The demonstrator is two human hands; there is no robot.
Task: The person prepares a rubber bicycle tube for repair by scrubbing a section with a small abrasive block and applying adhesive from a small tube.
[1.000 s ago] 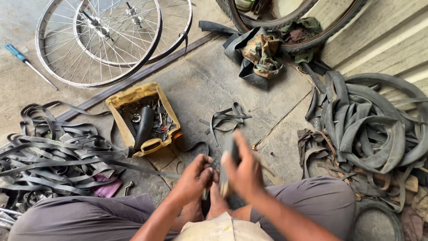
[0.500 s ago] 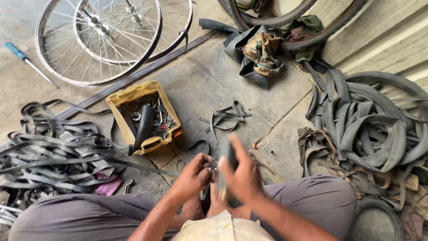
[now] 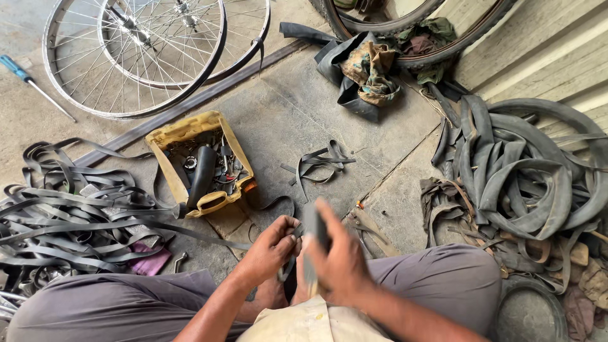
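The left hand (image 3: 269, 250) is clenched around a dark rubber strip (image 3: 286, 269), thumb and fingers pinching it just above the person's lap; the right hand (image 3: 339, 263) sits just beside it, touching or nearly so, gripping a blurred, flat, dark tool (image 3: 311, 244) that stands upright between the two hands; what kind of tool it is cannot be told through the blur; the strip hangs down between the hands towards the grey trousers (image 3: 443, 285).

Ahead of the left hand, on the concrete floor (image 3: 285, 120), lies a yellow tray (image 3: 183, 130) with small metal parts and a black handle in it; further ahead rest two spoked bicycle rims (image 3: 136, 60); out to that hand's outer side spreads a heap of cut rubber strips (image 3: 76, 215), with a blue-handled screwdriver (image 3: 31, 82) well beyond; ahead of the right hand lies a small tangle of strips (image 3: 320, 161); off to its outer side sits a pile of old inner tubes (image 3: 525, 171); far ahead, a bundle of rags (image 3: 373, 69) lies against a tyre.
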